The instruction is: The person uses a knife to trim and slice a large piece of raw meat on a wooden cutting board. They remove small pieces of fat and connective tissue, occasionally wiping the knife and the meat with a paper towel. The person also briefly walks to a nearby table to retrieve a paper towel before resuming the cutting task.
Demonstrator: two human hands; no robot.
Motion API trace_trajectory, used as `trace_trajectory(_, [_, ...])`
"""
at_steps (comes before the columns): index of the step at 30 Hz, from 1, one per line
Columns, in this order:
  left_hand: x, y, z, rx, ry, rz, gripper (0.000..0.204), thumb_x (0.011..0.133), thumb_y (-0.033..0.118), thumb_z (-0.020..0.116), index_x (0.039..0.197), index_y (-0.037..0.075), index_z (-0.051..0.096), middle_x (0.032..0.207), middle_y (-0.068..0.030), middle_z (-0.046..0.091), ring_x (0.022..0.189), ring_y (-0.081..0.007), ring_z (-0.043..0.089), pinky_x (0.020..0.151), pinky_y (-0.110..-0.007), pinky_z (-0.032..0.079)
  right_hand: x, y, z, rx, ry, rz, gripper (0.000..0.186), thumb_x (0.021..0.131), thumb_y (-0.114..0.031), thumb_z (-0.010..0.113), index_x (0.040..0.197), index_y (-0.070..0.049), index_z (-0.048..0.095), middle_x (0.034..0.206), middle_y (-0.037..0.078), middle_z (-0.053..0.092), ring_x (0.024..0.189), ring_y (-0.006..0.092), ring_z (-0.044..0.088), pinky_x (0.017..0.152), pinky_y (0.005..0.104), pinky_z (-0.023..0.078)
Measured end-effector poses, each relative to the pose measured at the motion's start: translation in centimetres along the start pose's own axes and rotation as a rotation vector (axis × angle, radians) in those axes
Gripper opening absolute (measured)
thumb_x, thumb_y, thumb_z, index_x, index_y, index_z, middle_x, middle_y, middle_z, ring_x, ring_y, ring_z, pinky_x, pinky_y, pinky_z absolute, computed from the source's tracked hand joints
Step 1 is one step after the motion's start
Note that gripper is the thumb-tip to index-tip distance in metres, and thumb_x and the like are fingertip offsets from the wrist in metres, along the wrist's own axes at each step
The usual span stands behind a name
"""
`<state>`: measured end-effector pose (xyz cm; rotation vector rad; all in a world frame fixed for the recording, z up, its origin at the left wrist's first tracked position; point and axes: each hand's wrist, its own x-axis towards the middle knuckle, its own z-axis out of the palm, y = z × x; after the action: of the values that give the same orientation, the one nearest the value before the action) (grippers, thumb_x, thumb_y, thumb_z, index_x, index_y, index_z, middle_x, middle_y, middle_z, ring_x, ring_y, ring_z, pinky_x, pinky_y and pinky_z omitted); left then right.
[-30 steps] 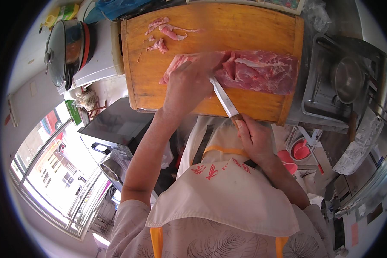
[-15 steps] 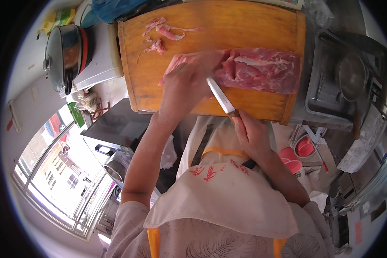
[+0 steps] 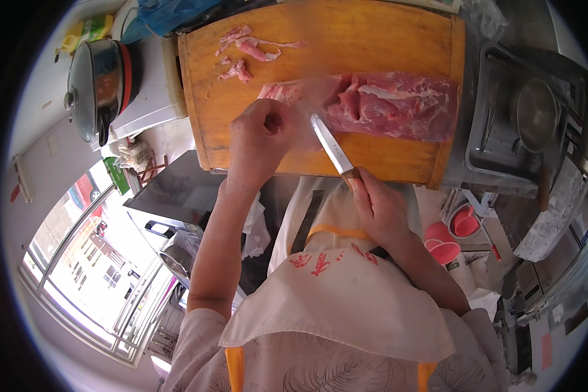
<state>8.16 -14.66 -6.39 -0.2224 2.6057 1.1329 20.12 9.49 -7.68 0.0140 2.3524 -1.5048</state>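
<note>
A long slab of raw meat [image 3: 398,108] lies across the wooden cutting board [image 3: 255,147], its right part deeply creased. My right hand [image 3: 380,206] grips the handle of a knife [image 3: 332,145]. The narrow blade slants up and left, its tip close to the near edge of the meat. At the meat's left end, my left hand [image 3: 258,134] is closed with curled fingers; anything between them does not show. A hazy smear blurs the area between that hand and the blade. Several trimmed meat scraps [image 3: 258,51] lie at the far left of the board.
Right of the board stands a metal tray [image 3: 480,147] with a round strainer [image 3: 536,116]. A lidded pan [image 3: 98,85] sits to the left on a white surface. Blue plastic [image 3: 166,18] lies behind the board. Pink basins [image 3: 441,242] are low at the right.
My left hand has drawn back toward me and slightly left, off the meat, its fingers now curled. The knife tip has shifted slightly left; the meat lies as before.
</note>
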Motion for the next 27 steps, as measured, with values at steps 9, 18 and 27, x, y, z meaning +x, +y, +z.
trace_trajectory(9, [-0.7,2.3,2.7,0.309,0.071,0.397,0.017,0.087,0.005,0.078,0.103,-0.002,0.075,0.090,-0.0117,0.072,0.074,-0.0220,0.072,0.073,-0.033,0.058,-2.3,1.4,-1.3,0.013,0.017,0.069,0.030,0.112,-0.018,0.059,0.133,0.001,0.068,0.085,0.010,0.073,0.069,0.0206,0.071,0.066,0.0343,0.056])
trace_trajectory(18, [-0.2,3.7,3.0,0.369,0.069,0.262,0.016,0.082,0.008,0.078,0.092,-0.004,0.076,0.085,-0.0179,0.073,0.076,-0.0314,0.073,0.074,-0.040,0.059,-2.4,1.3,-2.2,0.037,-0.009,0.119,0.031,0.108,-0.016,0.066,0.129,0.006,0.069,0.106,0.025,0.077,0.093,0.0400,0.077,0.081,0.0443,0.062])
trace_trajectory(27, [0.3,3.4,2.3,0.431,-0.023,0.243,0.016,0.078,0.008,0.076,0.086,-0.005,0.071,0.083,-0.0220,0.071,0.075,-0.0389,0.070,0.072,-0.044,0.056,-1.5,0.5,-1.9,0.098,-0.043,0.079,0.031,0.108,-0.017,0.067,0.131,0.004,0.068,0.106,0.024,0.077,0.092,0.0390,0.077,0.081,0.0440,0.061])
